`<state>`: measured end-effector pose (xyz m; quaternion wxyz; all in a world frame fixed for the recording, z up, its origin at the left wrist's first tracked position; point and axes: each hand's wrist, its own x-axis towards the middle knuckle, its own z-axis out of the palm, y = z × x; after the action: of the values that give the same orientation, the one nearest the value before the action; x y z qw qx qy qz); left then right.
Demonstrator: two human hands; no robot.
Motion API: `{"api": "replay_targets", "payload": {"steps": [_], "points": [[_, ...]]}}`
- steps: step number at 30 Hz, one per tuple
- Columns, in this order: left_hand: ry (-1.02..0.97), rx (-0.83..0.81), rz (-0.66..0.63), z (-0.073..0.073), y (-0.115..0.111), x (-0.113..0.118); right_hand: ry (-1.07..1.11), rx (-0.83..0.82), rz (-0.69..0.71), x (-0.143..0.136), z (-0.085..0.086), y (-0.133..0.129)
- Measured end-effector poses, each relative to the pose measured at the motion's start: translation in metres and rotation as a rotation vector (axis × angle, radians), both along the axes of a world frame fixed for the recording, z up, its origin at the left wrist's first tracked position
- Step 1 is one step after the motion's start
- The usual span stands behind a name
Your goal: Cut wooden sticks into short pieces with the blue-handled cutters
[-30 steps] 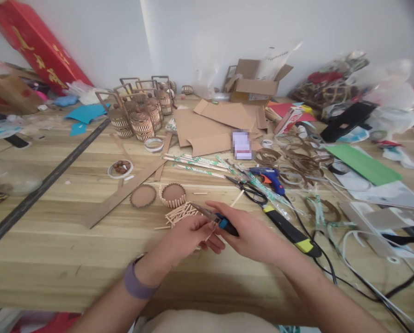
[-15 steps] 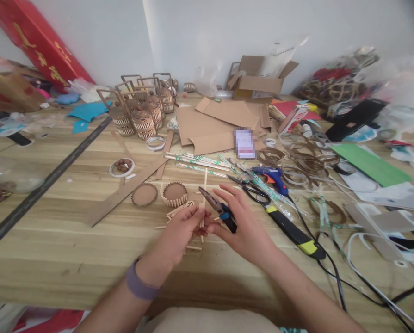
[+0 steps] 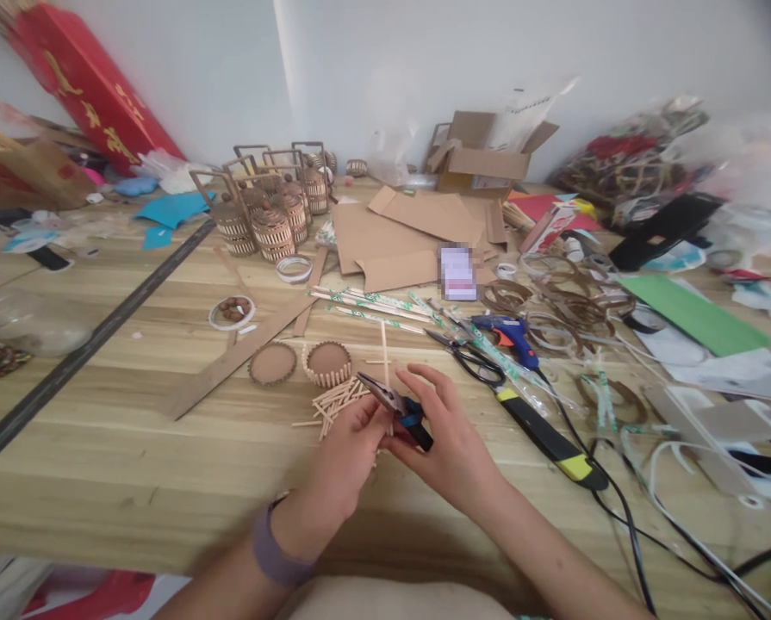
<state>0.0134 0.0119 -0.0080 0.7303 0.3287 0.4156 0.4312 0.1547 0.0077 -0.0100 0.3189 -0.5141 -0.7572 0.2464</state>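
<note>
My left hand pinches a thin pale wooden stick that points away from me; its lower part is hidden by my fingers. Pliers with black-and-blue handles rest in my right hand, the index and middle fingers stretched out. Their jaws point up and left, crossing over the stick. A loose pile of short sticks lies just beyond my left hand. Behind it stands a round cardboard base ringed with upright sticks, beside a flat cardboard disc with a dark rim.
Right of my hands lie scissors, a blue glue gun and a black-and-yellow tool with cords. Long wrapped sticks, cardboard sheets and a phone lie farther back. Small handled baskets stand back left.
The pliers and both hands have shifted slightly down and toward me. The pliers' jaws have tipped further left and now cross the stick lower down. The view has shifted a little.
</note>
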Motion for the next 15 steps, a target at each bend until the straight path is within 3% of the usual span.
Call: {"api": "replay_targets", "payload": {"steps": [3,7,11,15], "points": [[0.079,-0.002,-0.047,-0.001,-0.001,-0.006,0.053,-0.134,0.037,0.008,0.011,-0.005],[0.206,-0.027,-0.135,0.003,-0.005,-0.017,0.018,-0.523,0.064,0.033,0.027,-0.010],[0.259,0.015,-0.188,0.006,-0.008,-0.023,0.138,-0.872,0.149,0.057,0.030,-0.011],[0.286,0.028,-0.265,0.007,-0.011,-0.020,0.165,-1.059,0.120,0.060,0.031,-0.012]]}}
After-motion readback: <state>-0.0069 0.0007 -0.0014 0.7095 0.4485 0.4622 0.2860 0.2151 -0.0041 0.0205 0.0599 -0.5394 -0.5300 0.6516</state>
